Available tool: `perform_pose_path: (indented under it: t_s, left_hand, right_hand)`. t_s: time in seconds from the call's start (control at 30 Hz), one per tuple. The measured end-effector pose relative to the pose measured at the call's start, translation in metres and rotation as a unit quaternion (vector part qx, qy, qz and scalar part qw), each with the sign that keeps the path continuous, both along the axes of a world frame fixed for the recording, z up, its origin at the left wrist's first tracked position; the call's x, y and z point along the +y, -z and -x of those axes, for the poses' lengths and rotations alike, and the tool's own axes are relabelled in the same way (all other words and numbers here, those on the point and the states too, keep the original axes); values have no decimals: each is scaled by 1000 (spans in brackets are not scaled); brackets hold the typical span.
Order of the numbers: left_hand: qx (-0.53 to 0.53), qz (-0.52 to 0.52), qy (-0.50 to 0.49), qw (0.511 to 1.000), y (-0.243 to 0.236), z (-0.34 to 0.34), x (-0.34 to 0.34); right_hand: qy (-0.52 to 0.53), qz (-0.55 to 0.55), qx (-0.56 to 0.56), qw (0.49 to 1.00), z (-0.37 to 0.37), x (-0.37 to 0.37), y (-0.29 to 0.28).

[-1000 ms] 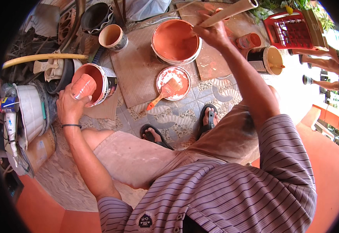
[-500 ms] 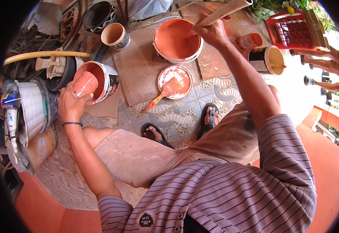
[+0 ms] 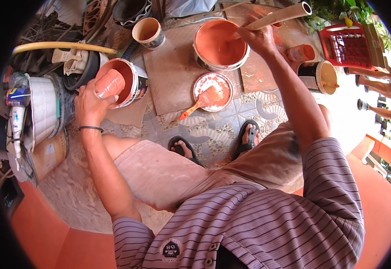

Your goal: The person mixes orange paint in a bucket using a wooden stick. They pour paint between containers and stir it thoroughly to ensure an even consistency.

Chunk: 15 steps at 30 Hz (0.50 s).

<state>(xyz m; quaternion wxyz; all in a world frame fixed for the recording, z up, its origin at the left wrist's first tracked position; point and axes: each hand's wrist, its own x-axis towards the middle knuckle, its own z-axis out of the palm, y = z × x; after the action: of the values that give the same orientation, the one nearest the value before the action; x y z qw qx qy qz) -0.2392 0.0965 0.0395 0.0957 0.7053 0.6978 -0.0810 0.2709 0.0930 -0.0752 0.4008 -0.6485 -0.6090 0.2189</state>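
Note:
My right hand [image 3: 260, 39] is closed round a pale stick [image 3: 281, 15], thick as a tube and hollow at its upper end. Its lower end reaches into orange paint in a large bucket [image 3: 245, 62]; the tip is hidden in the paint. At the left, my left hand [image 3: 91, 102] grips a paint-coated orange cup [image 3: 110, 84], tilted over the mouth of a second bucket [image 3: 140, 85] with an orange inside. Between my hands and nearer me, a paintbrush [image 3: 201, 102] with an orange handle lies across a paint-smeared round lid [image 3: 226, 80].
A small beige pot [image 3: 149, 34] stands behind the left bucket. Right of the paint lie an orange-stained can [image 3: 301, 53], a tipped bucket [image 3: 324, 77] and a red crate [image 3: 342, 47]. A yellow hose [image 3: 65, 46] and a white tub [image 3: 43, 105] crowd the left. Another person's legs show far right.
The view has shifted, so the scene sits a little farther right. My right hand still holds the stick in the paint, and my left still holds the cup by the left bucket.

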Motion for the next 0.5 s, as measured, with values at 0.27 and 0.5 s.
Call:
perform_pose_path:
  t_s: [0.27,0.5]
  left_hand:
    - [0,-4,-3,1000,-4,-1,-6]
    - [-16,-4,-2,1000,-8,-7,-4]
  right_hand:
    - [-122,138,104,977,22,-35,-19]
    - [-10,-1,51,999,-5,7,4]
